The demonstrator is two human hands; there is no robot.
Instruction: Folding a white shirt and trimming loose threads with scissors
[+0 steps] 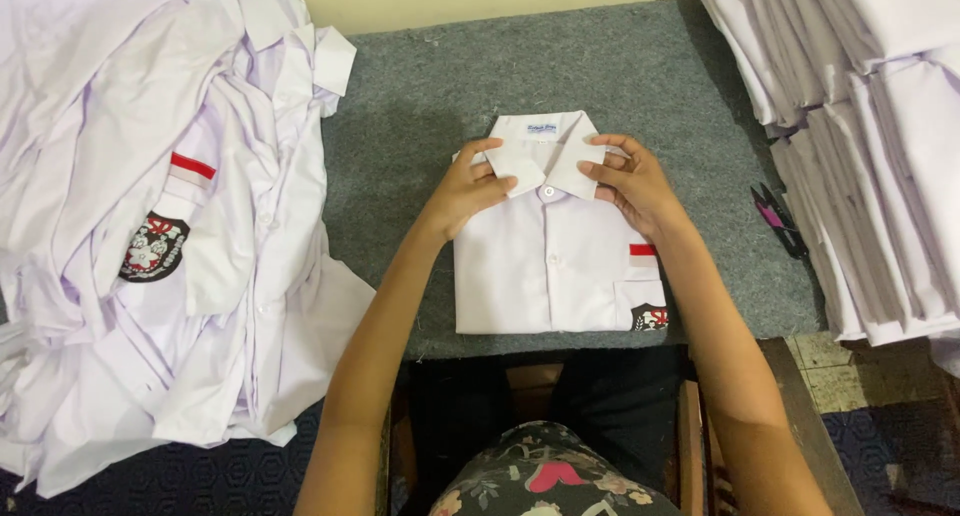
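The white uniform shirt (555, 261) lies already folded and buttoned at the near edge of the grey felt tabletop (420, 106), left hand (468, 188) and right hand (628, 184) pinching its collar tips, seemingly only neatening left.

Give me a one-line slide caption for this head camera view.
Both hands, left hand and right hand, press the collar of a folded white shirt on grey felt.
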